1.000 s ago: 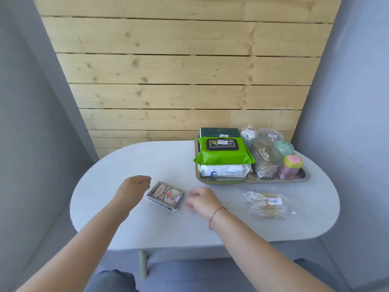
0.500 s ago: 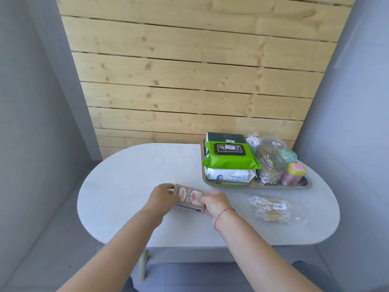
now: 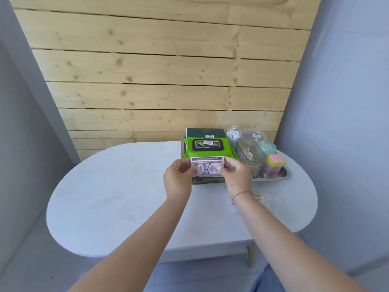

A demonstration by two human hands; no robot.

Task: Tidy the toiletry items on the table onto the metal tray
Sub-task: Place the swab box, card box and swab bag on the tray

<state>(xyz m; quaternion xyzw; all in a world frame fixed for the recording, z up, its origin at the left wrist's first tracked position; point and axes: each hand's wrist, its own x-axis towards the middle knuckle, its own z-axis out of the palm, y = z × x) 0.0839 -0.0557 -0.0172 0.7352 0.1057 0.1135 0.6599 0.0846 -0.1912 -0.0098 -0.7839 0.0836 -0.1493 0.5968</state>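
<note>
— What does the person wear on the arms?
— Nothing: both forearms are bare, no sleeves showing. A thin red string bracelet (image 3: 242, 194) circles the right wrist.
— And lower down?
— A patch of blue-grey trouser cloth (image 3: 266, 281) shows at the bottom edge.

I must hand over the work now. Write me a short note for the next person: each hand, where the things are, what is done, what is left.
Left hand and right hand: both grip the small printed box, one at each end, lifted at the near edge of the metal tray.
On the tray already: green wipes pack, dark green box, clear container, pink jar and other small items at the back.
Left: set the box down on the tray, then move the bag of cotton swabs from the table, by the right wrist.
</note>
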